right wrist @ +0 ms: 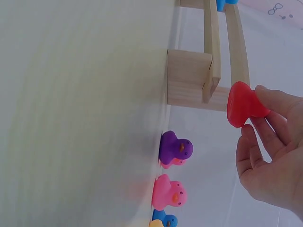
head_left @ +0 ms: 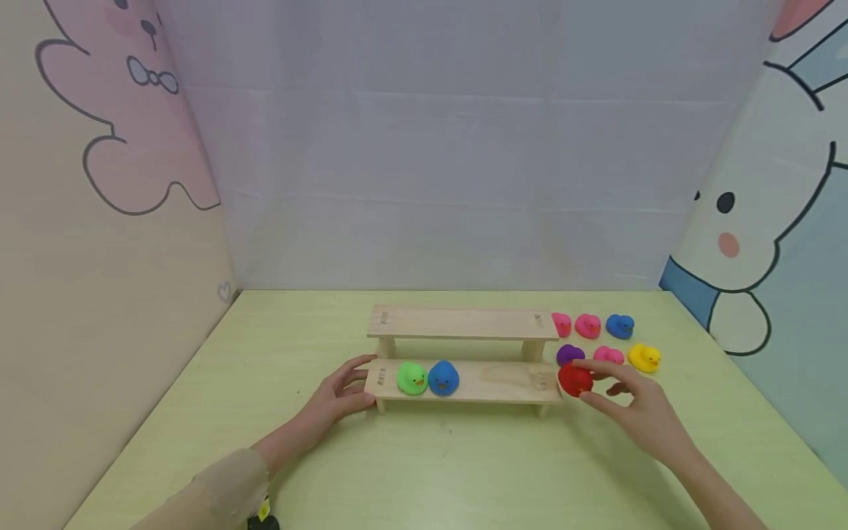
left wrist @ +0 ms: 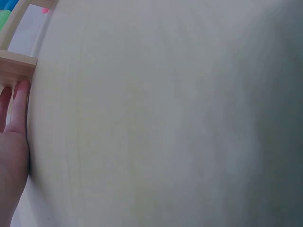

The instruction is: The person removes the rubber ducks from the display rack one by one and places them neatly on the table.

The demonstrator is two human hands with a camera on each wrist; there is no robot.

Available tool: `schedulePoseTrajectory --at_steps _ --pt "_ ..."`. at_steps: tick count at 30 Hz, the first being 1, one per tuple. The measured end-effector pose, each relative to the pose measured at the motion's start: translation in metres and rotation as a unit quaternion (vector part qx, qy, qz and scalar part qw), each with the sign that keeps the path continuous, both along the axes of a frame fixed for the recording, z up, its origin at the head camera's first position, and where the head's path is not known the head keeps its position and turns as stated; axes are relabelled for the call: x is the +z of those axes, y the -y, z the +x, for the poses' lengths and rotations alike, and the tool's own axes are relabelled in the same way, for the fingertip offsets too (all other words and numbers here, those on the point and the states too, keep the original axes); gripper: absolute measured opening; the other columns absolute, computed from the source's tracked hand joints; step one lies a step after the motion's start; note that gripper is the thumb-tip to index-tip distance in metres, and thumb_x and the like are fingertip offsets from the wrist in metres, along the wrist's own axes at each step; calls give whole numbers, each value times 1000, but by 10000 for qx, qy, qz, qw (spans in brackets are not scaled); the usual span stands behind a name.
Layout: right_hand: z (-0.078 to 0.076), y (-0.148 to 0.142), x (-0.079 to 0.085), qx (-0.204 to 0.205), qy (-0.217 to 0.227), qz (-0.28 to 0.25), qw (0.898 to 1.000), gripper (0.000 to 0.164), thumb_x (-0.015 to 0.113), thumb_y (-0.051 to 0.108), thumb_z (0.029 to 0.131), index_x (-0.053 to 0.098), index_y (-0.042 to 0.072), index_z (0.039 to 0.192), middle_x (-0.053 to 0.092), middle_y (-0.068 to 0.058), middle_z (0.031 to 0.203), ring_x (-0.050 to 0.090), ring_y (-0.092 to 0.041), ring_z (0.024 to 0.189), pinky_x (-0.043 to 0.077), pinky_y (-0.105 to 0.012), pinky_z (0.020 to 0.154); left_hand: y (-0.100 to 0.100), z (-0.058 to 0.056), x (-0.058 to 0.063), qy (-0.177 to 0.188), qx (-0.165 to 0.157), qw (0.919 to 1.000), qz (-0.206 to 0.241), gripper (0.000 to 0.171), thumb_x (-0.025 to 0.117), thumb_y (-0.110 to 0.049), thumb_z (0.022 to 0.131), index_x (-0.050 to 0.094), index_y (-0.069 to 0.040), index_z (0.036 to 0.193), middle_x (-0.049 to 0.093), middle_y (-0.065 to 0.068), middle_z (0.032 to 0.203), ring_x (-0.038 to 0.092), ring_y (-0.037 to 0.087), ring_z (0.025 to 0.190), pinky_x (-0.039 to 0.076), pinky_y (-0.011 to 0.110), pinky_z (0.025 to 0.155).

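A two-tier wooden stand (head_left: pixel 464 322) rises in steps on the table. My left hand (head_left: pixel 338 390) holds the left end of its lower tier, thumb at the front corner and fingers along the end; straight fingers (left wrist: pixel 20 106) show against the wood in the left wrist view. On that tier a green rubber duck (head_left: pixel 412 378) and a blue rubber duck (head_left: pixel 444 378) sit side by side. My right hand (head_left: pixel 639 412) pinches a red rubber duck (right wrist: pixel 242 105) between thumb and fingers, raised just off the stand's right end and tilted.
Right of the stand are more rubber ducks on the table: a purple one (head_left: pixel 570 355), several pink ones (head_left: pixel 588 326), a blue one (head_left: pixel 620 326) and a yellow one (head_left: pixel 645 358). A white curtain (head_left: pixel 424 147) hangs behind. Printed cartoon panels flank the table.
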State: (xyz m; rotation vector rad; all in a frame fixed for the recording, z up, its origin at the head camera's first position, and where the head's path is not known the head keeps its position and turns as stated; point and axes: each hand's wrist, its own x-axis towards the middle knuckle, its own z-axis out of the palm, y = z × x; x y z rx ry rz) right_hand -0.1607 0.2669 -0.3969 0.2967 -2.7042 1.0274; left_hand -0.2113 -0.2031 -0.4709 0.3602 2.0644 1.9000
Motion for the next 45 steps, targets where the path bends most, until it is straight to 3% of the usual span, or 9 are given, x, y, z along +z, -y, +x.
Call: schedulePoseTrajectory --at_steps 8,14,21,33,45 --pt "-4 -21 -5 -115 -78 12 9999 43 75 21 88 64 19 130 69 -9 117 48 15 93 51 -17 73 0 1 0 -42 -5 10000 40 69 64 -13 94 30 -19 154 43 23 147 62 15 117 54 27 92" --pt "-9 -35 -8 -68 262 64 9996 46 76 22 87 64 13 130 71 -12 115 53 11 92 52 -17 71 0 0 0 -41 -26 10000 28 69 64 -14 95 29 -19 155 43 22 147 63 14 117 54 26 92" --pt "-12 -41 -11 211 891 235 9955 44 76 22 86 66 8 126 68 -18 121 64 -23 95 53 -19 70 0 -1 -1 14 39 10000 17 68 65 -14 94 31 -21 154 44 21 147 63 14 116 54 27 92" --pt "-11 -39 -24 360 1544 485 9862 38 78 18 83 69 14 119 72 -9 114 62 -21 98 51 -20 68 1 -1 0 0 -134 9998 115 70 63 -13 95 28 -20 155 41 23 147 63 12 115 54 28 92" --pt "-17 -37 -25 356 1559 423 9862 38 79 18 81 70 15 118 71 -10 114 63 -21 98 52 -20 68 2 0 -1 -39 -127 9999 77 70 64 -14 95 29 -19 154 42 22 146 63 11 115 54 28 92"
